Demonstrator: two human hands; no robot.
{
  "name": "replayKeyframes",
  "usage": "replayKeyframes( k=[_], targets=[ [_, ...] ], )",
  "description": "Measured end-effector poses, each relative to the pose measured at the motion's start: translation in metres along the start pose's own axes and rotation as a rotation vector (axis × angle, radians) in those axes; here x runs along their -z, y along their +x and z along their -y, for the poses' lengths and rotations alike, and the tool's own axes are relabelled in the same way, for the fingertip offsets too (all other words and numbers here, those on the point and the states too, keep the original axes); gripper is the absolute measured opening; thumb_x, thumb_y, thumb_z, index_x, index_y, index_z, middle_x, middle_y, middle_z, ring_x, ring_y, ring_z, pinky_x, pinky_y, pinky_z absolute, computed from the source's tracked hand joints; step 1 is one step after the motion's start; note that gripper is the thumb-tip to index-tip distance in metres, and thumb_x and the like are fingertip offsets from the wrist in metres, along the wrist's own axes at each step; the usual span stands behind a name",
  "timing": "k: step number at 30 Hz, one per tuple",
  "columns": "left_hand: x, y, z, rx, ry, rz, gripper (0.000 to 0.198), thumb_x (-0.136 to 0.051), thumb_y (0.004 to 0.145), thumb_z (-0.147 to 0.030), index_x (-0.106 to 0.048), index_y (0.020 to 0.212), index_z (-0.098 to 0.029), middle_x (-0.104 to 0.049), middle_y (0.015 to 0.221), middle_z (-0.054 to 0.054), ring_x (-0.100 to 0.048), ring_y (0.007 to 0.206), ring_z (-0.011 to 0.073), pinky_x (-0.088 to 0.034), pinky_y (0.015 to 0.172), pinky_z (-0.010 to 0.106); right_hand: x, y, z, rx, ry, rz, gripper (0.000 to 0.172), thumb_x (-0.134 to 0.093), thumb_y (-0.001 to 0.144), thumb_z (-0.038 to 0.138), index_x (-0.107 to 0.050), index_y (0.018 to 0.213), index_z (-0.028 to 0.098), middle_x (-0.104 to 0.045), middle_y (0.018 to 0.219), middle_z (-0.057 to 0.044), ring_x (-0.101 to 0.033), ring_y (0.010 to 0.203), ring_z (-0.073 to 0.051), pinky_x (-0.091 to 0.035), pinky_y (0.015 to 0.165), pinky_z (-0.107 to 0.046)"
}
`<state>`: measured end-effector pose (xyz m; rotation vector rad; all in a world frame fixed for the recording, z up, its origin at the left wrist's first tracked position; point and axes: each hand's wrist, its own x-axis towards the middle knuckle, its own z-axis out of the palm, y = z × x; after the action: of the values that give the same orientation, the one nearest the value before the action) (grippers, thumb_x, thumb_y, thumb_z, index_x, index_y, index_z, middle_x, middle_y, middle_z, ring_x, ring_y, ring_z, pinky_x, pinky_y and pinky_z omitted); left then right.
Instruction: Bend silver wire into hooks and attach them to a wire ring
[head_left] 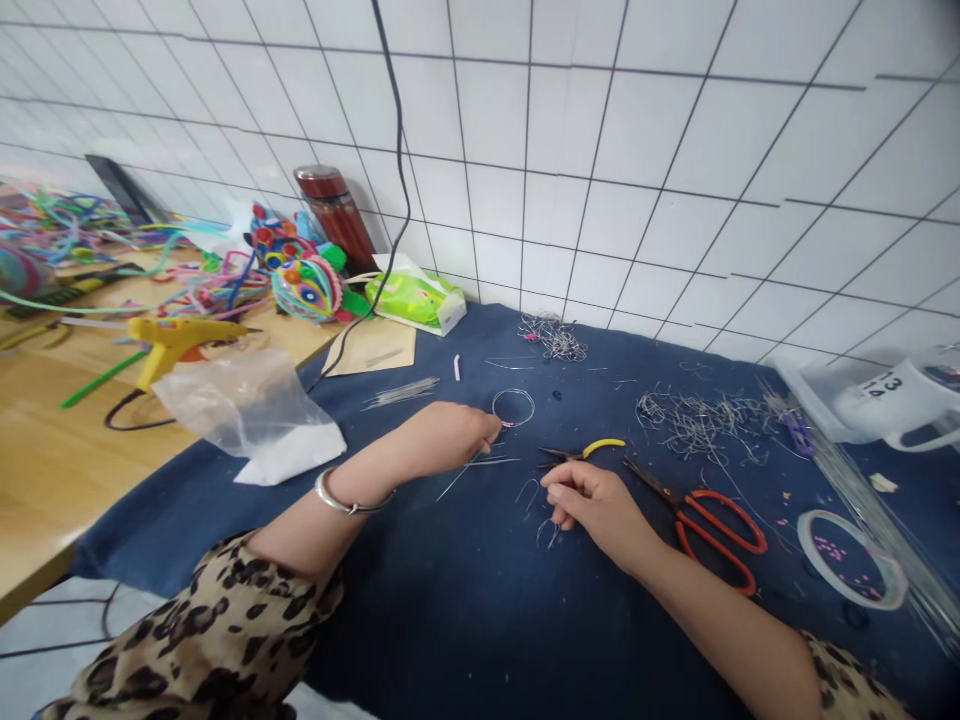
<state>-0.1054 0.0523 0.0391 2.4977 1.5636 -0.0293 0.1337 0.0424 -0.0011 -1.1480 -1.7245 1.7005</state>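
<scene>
My left hand is closed, its fingertips pinched at the lower left edge of a thin wire ring with a few pink beads on it. Straight wire pieces lie just below that hand. My right hand has its fingers curled and thumb drawn in; whatever is between the fingertips is too small to make out. Beside these fingertips are bent wire pieces. Pliers with a yellow handle lie just beyond the right hand, and red-handled scissors rest to its right.
Tangled wire heaps and a round dish of pink beads are at the right, near a white mug. On the left stand a yellow glue gun, a plastic bag and a tissue pack. A black cord hangs down.
</scene>
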Motion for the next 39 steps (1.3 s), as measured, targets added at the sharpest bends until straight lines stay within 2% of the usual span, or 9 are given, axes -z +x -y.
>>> replayKeyframes(
  k=[5,10,13,16,21,27,30,34,39],
  targets=[
    [0.002,0.004,-0.013,0.055,-0.469,-0.187,0.01,-0.045,0.083,-0.024,-0.052,0.086,-0.018,-0.058,0.074,0.001,-0.054,0.068,0.0134,-0.039,0.062,0.025,-0.001,-0.003,0.001,0.021,-0.032,-0.06,0.017,-0.051,0.078,0.027,-0.058,0.089,0.017,-0.056,0.062,0.002,-0.055,0.052,-0.01,-0.047,0.052,-0.023],
    [-0.005,0.006,-0.034,0.003,-1.18,0.082,0.019,-0.052,0.08,-0.022,-0.043,0.095,-0.018,-0.054,0.07,-0.003,-0.051,0.058,0.0088,-0.042,0.056,0.022,0.004,-0.008,0.004,0.458,-0.401,-0.331,0.019,-0.05,0.081,0.023,-0.06,0.097,0.021,-0.06,0.095,-0.005,-0.057,0.082,-0.015,-0.048,0.076,-0.03],
    [-0.011,0.007,-0.044,-0.032,-1.321,0.197,0.022,-0.055,0.077,-0.019,-0.04,0.094,-0.018,-0.056,0.071,-0.003,-0.052,0.058,0.0087,-0.043,0.055,0.023,0.006,-0.007,0.003,0.668,-0.632,-0.328,0.026,-0.05,0.083,0.022,-0.057,0.107,0.023,-0.058,0.106,-0.006,-0.052,0.099,-0.018,-0.042,0.089,-0.036],
    [-0.015,0.008,-0.05,-0.042,-1.35,0.222,0.02,-0.056,0.077,-0.019,-0.04,0.09,-0.018,-0.054,0.066,-0.004,-0.052,0.058,0.009,-0.042,0.054,0.022,0.006,-0.006,0.001,0.743,-0.767,-0.257,0.025,-0.048,0.085,0.022,-0.057,0.108,0.022,-0.06,0.101,-0.006,-0.053,0.097,-0.018,-0.042,0.089,-0.036],
    [-0.013,0.009,-0.049,-0.043,-1.288,0.246,0.018,-0.055,0.076,-0.019,-0.044,0.09,-0.017,-0.055,0.067,-0.003,-0.052,0.058,0.0098,-0.043,0.054,0.023,0.008,-0.005,-0.002,0.802,-0.841,-0.145,0.019,-0.045,0.086,0.02,-0.063,0.093,0.021,-0.064,0.086,-0.004,-0.055,0.081,-0.015,-0.044,0.079,-0.032],
    [-0.007,0.006,-0.037,-0.064,-1.034,0.251,0.011,-0.053,0.077,-0.022,-0.056,0.086,-0.016,-0.057,0.072,-0.001,-0.054,0.065,0.0106,-0.044,0.059,0.022,0.009,-0.005,-0.002,0.721,-0.829,-0.191,0.02,-0.043,0.087,0.024,-0.063,0.092,0.021,-0.065,0.084,-0.004,-0.055,0.08,-0.016,-0.043,0.082,-0.032],
    [-0.006,0.005,-0.037,-0.138,-0.826,0.232,0.013,-0.049,0.079,-0.021,-0.059,0.086,-0.018,-0.059,0.073,0.0,-0.055,0.066,0.0112,-0.043,0.062,0.021,0.008,-0.004,-0.004,0.692,-0.83,-0.178,0.02,-0.043,0.087,0.024,-0.063,0.091,0.021,-0.065,0.083,-0.004,-0.055,0.079,-0.015,-0.042,0.082,-0.032],
    [-0.003,0.001,-0.033,-0.222,-0.414,0.099,0.018,-0.045,0.08,-0.015,-0.062,0.081,-0.02,-0.064,0.079,0.001,-0.057,0.075,0.0141,-0.04,0.07,0.023,0.005,-0.004,-0.006,0.667,-0.827,-0.156,0.019,-0.044,0.087,0.023,-0.063,0.089,0.021,-0.065,0.081,-0.003,-0.055,0.078,-0.016,-0.042,0.08,-0.031],
    [0.012,-0.01,0.015,0.038,-0.071,-0.048,0.018,-0.044,0.079,-0.019,-0.062,0.081,-0.022,-0.066,0.085,0.002,-0.058,0.077,0.0169,-0.039,0.067,0.025,0.004,-0.002,-0.01,0.617,-0.777,-0.179,0.017,-0.046,0.085,0.023,-0.063,0.087,0.023,-0.064,0.079,-0.003,-0.056,0.076,-0.016,-0.043,0.074,-0.031]
  ],
)
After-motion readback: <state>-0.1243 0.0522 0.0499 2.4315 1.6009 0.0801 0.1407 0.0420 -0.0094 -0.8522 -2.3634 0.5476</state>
